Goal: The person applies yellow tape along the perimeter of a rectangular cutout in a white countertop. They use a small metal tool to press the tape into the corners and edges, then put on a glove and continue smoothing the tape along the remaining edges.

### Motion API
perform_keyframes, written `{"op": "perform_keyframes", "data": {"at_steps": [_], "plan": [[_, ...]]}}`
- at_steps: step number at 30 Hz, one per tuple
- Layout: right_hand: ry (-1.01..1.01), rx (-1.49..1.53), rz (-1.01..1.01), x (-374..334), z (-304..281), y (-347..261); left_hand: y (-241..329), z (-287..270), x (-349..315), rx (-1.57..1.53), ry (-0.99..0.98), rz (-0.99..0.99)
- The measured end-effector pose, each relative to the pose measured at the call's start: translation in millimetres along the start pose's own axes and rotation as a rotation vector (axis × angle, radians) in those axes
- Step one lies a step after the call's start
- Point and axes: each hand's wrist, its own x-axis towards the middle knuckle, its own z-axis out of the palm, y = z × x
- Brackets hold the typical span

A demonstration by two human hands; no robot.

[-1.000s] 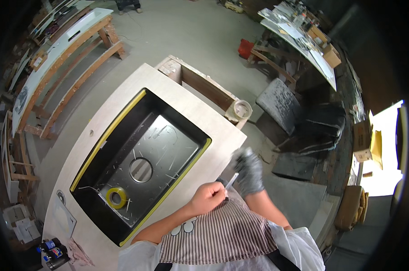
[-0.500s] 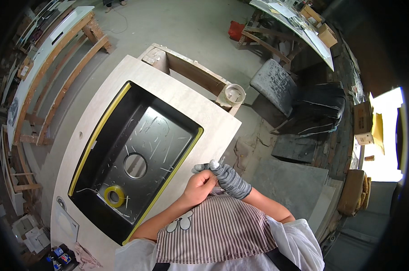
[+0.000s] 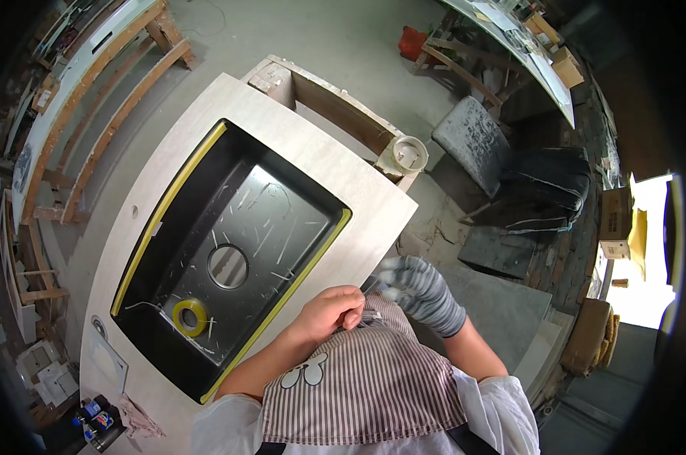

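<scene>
My left hand [image 3: 330, 313] is bare and closed, with its fingers curled in front of the striped apron [image 3: 365, 387], by the near right edge of the countertop. Whatever it holds, if anything, is hidden. To its right is my right hand [image 3: 422, 294] in a grey knitted glove, its fingertips smeared by motion. A thin, faint shape shows between the two hands, too unclear to name. Left of them, a black sink [image 3: 263, 205] with a round drain hole is set in the pale countertop [image 3: 381, 205]. Inside it lie a yellow tape roll [image 3: 189, 318] and pale scraps.
Yellow strips [image 3: 170, 216] run along the sink's long edges. A round tape roll [image 3: 409, 155] sits on the wooden frame [image 3: 343, 114] beyond the countertop. A worn chair [image 3: 472, 140] stands to the right; a workbench [image 3: 108, 38] is at the far left.
My hands have drawn apart: the gloved right hand has moved right and slightly up, away from the left. The left stays closed. The view has shifted slightly.
</scene>
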Motion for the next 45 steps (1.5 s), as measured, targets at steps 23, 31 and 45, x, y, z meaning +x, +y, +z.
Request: {"op": "perform_keyframes", "data": {"at_steps": [23, 31, 45], "plan": [[0.148, -0.462, 0.231, 109.8, 28.9, 103.4, 43.4, -74.9, 114.9, 0.902, 0.824, 0.383], [0.125, -0.5, 0.21, 113.6, 29.8, 107.7, 44.1, -75.2, 122.1, 0.706, 0.828, 0.378], [0.071, -0.513, 0.265, 104.9, 32.4, 103.4, 41.0, -84.2, 120.1, 1.128, 0.822, 0.592]]}}
